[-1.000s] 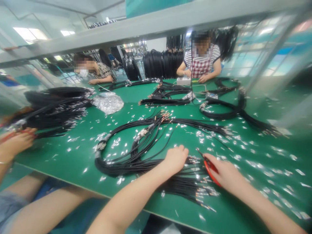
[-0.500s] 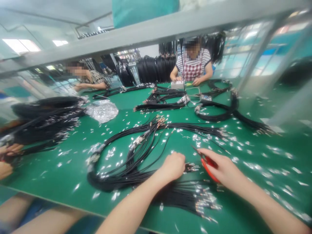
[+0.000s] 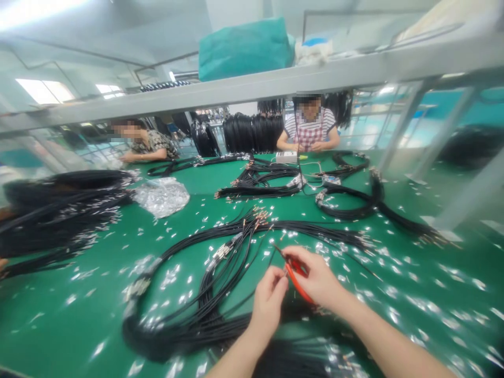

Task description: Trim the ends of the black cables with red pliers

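Note:
My right hand (image 3: 315, 273) is wrapped round red-handled cutting pliers (image 3: 297, 281), their dark jaws pointing up and left. Close beside them, my left hand (image 3: 270, 299) is closed in a pinch at the end of a thin black cable that runs in from the left; its tip is hidden by the fingers. Below and left of my hands, a large looped bundle of black cables (image 3: 145, 338) lies on the green tabletop (image 3: 79, 325). Bare copper-coloured ends (image 3: 258, 215) stick out at the bundle's far side. More cable ends lie blurred below my wrists.
Small clear scraps are scattered widely. A clear plastic bag (image 3: 163, 197) and dark cable piles (image 3: 59, 210) lie at left. Further bundles (image 3: 350, 207) and a white box (image 3: 286, 157) stand farther back. A grey beam (image 3: 244, 92) crosses above; two people sit across the table.
My left hand has turned upward, away from the cable ends at the front. My right hand has moved left with the pliers, close to the left fingers. The view has tilted up.

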